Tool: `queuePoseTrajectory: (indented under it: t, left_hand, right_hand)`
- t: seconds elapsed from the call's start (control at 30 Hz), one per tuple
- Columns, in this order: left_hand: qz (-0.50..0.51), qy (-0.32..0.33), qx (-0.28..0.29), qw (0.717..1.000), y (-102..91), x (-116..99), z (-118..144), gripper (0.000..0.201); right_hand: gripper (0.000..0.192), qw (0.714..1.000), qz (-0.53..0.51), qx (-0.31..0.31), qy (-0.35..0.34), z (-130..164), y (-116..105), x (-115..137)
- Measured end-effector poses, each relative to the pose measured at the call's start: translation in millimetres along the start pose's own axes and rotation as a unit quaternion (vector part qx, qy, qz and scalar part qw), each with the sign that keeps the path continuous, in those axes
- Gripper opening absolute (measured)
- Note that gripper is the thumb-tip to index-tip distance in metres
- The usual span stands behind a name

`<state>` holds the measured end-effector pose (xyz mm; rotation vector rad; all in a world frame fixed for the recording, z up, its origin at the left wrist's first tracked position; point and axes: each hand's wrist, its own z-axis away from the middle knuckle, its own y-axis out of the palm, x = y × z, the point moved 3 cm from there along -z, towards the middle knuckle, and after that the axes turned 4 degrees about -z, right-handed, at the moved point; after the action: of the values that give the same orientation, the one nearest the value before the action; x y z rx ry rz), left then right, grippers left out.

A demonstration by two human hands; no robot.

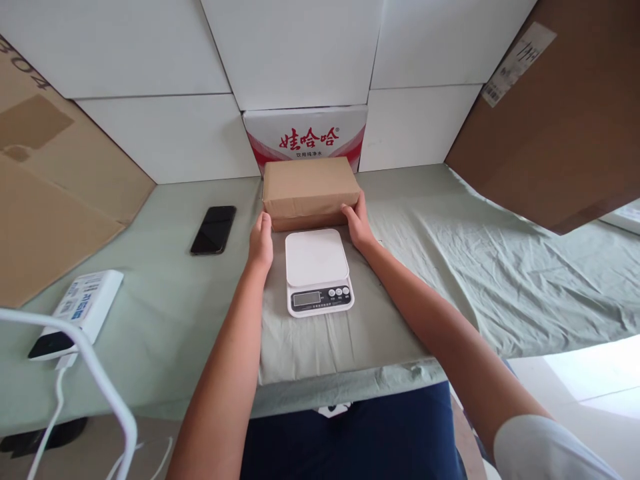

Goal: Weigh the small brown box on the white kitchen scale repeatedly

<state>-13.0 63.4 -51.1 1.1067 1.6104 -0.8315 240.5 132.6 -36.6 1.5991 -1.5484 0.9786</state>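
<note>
A brown cardboard box (310,188) sits on the green cloth-covered table (450,260), just behind a white kitchen scale (317,270). My left hand (261,241) presses against the box's near left corner. My right hand (356,219) grips its near right corner. Both hands hold the box from either side, with the scale's bare platform between my forearms. The scale's display and several buttons face me.
A black phone (214,229) lies left of the box. A white power bank with a cable (80,312) rests at the left edge. A red-and-white carton (307,137) stands behind the box. Large cardboard sheets lean at both sides (555,120).
</note>
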Motion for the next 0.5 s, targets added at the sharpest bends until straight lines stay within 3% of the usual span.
queuePoseTrajectory:
  t: [0.2,0.37,0.5]
  left_hand:
    - [-0.075,0.081,0.003,0.994,-2.5,-35,18,0.071]
    - [-0.076,0.158,0.042,0.984,0.6,-70,49,0.078]
    - [-0.048,0.151,0.050,0.986,-1.9,-82,87,0.083]
  right_hand:
    - [0.083,0.993,-0.002,-0.029,-0.114,15,-1,22]
    - [0.087,0.991,0.014,-0.033,-0.130,41,-16,44]
    - [0.083,0.992,0.022,-0.027,-0.118,78,-32,59]
